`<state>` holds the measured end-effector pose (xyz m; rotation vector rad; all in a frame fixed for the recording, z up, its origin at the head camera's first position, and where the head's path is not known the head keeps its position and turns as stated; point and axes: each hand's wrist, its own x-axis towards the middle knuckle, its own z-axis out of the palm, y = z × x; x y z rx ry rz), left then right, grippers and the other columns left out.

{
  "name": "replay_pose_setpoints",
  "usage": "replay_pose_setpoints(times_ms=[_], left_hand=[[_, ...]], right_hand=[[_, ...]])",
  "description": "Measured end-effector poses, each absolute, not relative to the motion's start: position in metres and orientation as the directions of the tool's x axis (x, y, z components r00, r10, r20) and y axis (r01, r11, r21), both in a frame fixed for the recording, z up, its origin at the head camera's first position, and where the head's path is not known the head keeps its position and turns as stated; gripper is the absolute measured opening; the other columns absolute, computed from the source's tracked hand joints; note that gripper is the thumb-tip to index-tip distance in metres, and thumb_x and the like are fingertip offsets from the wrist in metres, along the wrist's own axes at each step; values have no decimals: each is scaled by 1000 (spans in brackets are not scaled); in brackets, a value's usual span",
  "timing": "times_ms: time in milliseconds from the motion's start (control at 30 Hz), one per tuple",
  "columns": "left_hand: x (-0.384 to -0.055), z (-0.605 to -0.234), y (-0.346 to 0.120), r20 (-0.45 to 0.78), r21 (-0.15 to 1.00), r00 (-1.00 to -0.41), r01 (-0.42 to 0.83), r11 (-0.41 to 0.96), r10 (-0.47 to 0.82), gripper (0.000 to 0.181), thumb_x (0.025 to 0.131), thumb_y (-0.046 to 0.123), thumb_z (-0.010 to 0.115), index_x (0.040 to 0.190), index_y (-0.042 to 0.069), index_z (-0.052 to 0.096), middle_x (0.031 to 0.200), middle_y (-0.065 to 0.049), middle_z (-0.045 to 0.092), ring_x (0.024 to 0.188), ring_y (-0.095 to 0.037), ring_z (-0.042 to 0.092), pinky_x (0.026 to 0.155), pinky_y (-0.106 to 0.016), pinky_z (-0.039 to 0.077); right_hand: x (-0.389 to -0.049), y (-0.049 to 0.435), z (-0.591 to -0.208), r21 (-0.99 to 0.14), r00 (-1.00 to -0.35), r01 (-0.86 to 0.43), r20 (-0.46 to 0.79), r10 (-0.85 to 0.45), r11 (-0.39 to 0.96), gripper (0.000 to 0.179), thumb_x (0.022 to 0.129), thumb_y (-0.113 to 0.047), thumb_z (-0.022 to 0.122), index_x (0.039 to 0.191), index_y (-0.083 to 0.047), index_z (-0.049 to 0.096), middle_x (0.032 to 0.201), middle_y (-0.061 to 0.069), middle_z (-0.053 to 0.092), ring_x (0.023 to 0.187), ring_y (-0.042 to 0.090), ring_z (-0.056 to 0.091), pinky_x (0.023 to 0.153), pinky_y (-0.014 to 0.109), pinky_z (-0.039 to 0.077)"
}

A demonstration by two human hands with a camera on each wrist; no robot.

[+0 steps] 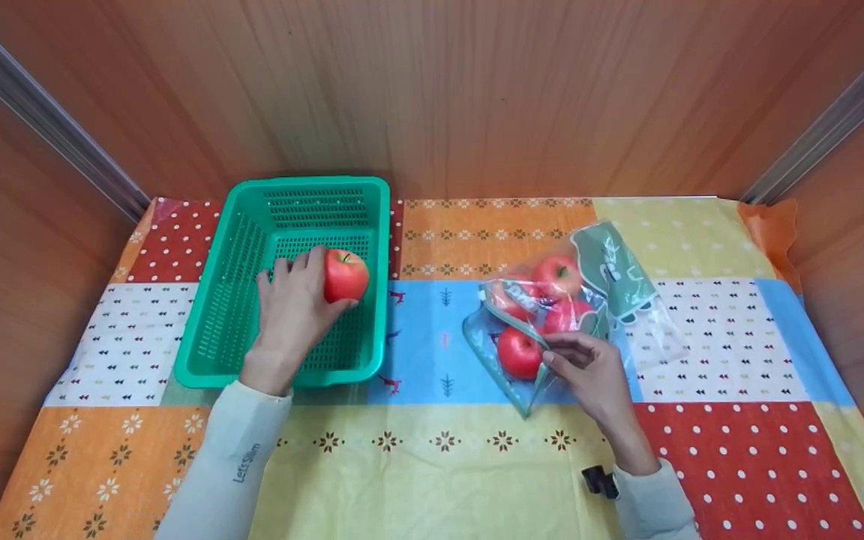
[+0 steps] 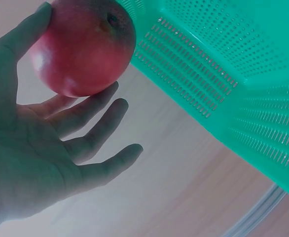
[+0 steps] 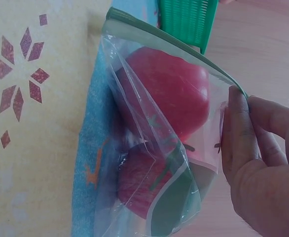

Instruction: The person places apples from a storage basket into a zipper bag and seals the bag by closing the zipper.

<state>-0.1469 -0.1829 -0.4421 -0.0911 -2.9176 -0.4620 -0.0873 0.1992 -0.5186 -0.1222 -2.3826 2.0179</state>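
Wooden walls fence in three sides here, with a patchwork cloth underneath, and on the left sits a green basket, its far rim near the back wall, its near side facing the person. Over it comes the left hand, thumb and forefinger round an apple, other fingers spread, a light grip that seems to suit such a round thing; how far it hangs from the basket's floor, I can't tell. Moving right, a strip of blue cloth separates basket and bag, giving sideways room. More red apples show through the clear plastic, and there's the right hand, pinching the bag's green-trimmed edge narrowly, probably to steady the floppy mouth.
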Motion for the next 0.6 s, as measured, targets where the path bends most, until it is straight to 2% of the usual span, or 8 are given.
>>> replay_pose_setpoints(times_ms=[400,600], left_hand=[[-127,-443,-175,222,367,-975,83,926,-1,86,81,30,94,147,-1,50,139,-25,62,122,-46,56,104,-67,43],[-118,-443,-167,237,393,-971,85,916,-11,88,79,30,95,148,0,50,141,-24,62,124,-45,55,108,-67,41]], right_hand=[[-87,197,-521,-986,-997,27,-14,79,162,25,91,12,75,116,10,74,106,23,77,86,10,76,76,22,61],[-87,197,-521,-984,-996,44,-31,82,171,25,92,10,75,117,9,74,109,22,76,88,9,75,78,22,61]])
